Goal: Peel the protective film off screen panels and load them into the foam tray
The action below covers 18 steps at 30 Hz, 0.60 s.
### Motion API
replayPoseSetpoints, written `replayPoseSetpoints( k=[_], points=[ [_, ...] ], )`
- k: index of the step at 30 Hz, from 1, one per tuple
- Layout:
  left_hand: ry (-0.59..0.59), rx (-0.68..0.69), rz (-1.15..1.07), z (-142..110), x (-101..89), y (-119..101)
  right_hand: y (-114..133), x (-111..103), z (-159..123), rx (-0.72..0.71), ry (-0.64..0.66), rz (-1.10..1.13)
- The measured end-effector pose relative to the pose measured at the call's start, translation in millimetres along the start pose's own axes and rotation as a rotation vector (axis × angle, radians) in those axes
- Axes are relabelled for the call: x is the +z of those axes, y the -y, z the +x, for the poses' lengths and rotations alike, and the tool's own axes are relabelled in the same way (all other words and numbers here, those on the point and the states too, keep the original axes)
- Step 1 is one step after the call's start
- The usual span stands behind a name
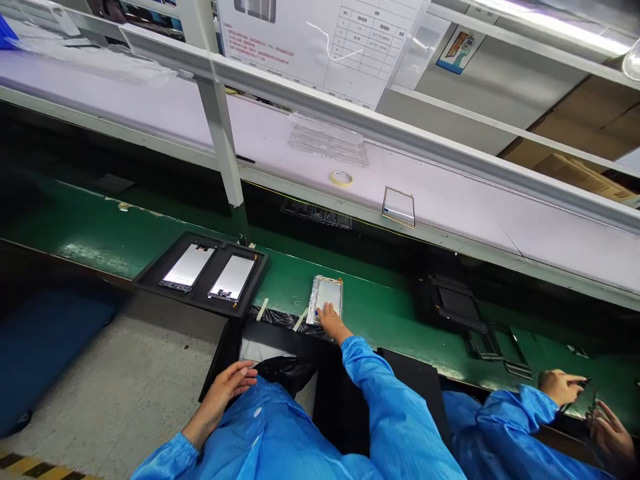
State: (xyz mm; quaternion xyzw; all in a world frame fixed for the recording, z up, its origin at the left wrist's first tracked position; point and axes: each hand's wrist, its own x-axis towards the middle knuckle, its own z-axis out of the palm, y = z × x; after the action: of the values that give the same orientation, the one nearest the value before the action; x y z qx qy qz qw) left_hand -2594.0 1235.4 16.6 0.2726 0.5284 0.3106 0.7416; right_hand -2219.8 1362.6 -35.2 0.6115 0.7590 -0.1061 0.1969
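Note:
My right hand (pixel 334 322) reaches to the bench, its fingertips resting on the lower part of a pale screen panel (pixel 331 293). The panel lies on the green bench top with clear plastic wrap along its left edge. My fingers look apart on its surface, and I see no grip around it. My left hand (pixel 227 393) hangs in front of my body, off the bench, with its fingers loosely stretched and nothing in them. To the left, a black foam tray (pixel 200 303) holds two screens, a left screen (pixel 188 267) and a right screen (pixel 233 277).
Black frames (pixel 483 343) and black trays (pixel 450 300) lie to the right. A co-worker's hands (pixel 557 387) work at the far right. On the white shelf (pixel 450 193) lie a tape roll (pixel 341 177), a framed panel (pixel 399 207) and plastic sleeves (pixel 327 141). A shelf post (pixel 217 133) rises behind the tray.

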Motion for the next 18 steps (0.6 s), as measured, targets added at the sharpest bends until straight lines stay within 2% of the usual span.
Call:
replayPoseSetpoints(
  k=[4,6,11,14,16,18],
  points=[
    [-0.015,-0.001,-0.002,-6,-10.1,6,17,2,-4,0.001,-0.054,-0.042],
    [-0.014,0.003,-0.012,-7,-15.4,9,20,-4,-7,0.009,-0.091,-0.059],
    [0.046,-0.035,-0.102,0,-18.1,8,2,-48,-16,0.013,-0.189,-0.069],
    [0.190,-0.152,-0.279,20,2.0,-5,10,-65,-32,-0.006,-0.267,-0.034],
    [0.293,-0.259,-0.408,38,23.6,-18,39,-61,-51,-0.060,-0.358,0.010],
    [0.375,-0.315,-0.495,53,44.5,-31,81,-49,-73,-0.174,-0.487,0.069]
  ],
)
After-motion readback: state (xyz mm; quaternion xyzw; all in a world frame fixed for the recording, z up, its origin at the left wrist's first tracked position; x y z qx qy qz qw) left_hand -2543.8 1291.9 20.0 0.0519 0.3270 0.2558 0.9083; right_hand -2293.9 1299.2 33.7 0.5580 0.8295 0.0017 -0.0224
